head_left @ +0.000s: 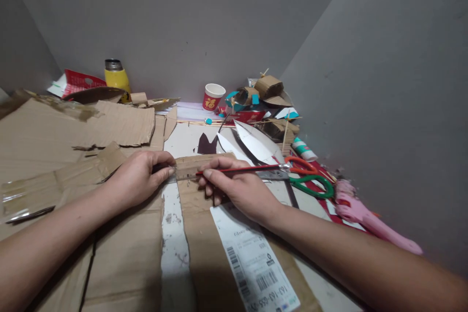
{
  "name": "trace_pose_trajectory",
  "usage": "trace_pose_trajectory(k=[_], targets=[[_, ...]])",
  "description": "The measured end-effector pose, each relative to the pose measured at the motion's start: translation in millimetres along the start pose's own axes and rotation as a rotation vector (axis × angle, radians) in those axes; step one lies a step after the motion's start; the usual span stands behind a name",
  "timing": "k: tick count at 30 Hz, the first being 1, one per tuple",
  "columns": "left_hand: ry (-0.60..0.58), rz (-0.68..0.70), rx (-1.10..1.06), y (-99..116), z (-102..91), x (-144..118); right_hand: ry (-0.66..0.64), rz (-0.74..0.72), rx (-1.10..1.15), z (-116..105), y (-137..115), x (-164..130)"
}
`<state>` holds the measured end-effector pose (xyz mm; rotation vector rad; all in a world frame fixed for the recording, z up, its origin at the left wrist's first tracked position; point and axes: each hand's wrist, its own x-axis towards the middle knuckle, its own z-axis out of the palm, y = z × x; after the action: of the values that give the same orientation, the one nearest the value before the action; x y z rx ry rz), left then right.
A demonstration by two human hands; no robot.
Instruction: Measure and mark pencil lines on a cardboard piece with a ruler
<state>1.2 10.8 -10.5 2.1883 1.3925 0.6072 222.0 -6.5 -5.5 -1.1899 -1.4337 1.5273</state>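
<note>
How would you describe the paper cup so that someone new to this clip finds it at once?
Look to the far end of the cluttered worktop, where it meets the grey wall. There, between the yellow flask on the left and the heap of cardboard scraps on the right, stands the paper cup. It alone is red with a white rim and a gold character.

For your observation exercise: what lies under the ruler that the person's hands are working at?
The ruler lies on a cardboard piece bearing a shipping label. The left hand presses its end; the right hand holds a red pencil along it. Any drawn line is hidden.
</note>
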Motion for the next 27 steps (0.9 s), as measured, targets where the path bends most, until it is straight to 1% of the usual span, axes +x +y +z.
trace_pose_trajectory(k=[3, 6, 9, 11, 14, 18, 21, 24, 27], targets=[[0.013, -0.029, -0.071, 5.0, -3.9, -0.7, 0.01, -0.08, 0.074, -11.3, -20.1, -8.4], [0.043, -0.107, -0.155, 11.2, -11.3, -1.4, 0.025, -0.166, 0.048, -28.6, -39.5, -25.8], [0.109, -0.188, -0.266, 15.3, -20.0, -4.6, 0.097, -0.24, -0.002, -45.3, -45.3, -48.9], [0.123, -0.231, -0.379, 18.8, -24.5, -10.6, 0.167, -0.232, 0.0, -53.3, -39.1, -64.4], [0.074, -0.271, -0.491, 30.2, -25.0, -26.5, 0.231, -0.186, 0.057, -60.8, -19.3, -83.8], [0.005, -0.213, -0.434, 54.2, -10.6, -51.6, 0.271, -0.148, 0.169, -65.1, 9.6, -98.1], [-0.024, -0.187, -0.366, 67.8, 4.2, -62.6, 0.291, -0.135, 0.257, -65.7, 23.1, -99.7], [-0.039, -0.194, -0.294, 71.5, 13.5, -64.6, 0.294, -0.147, 0.278, -65.6, 28.5, -96.7], [-0.004, -0.202, -0.255, 68.1, 15.2, -62.4, 0.265, -0.152, 0.254, -65.9, 29.8, -93.2]])
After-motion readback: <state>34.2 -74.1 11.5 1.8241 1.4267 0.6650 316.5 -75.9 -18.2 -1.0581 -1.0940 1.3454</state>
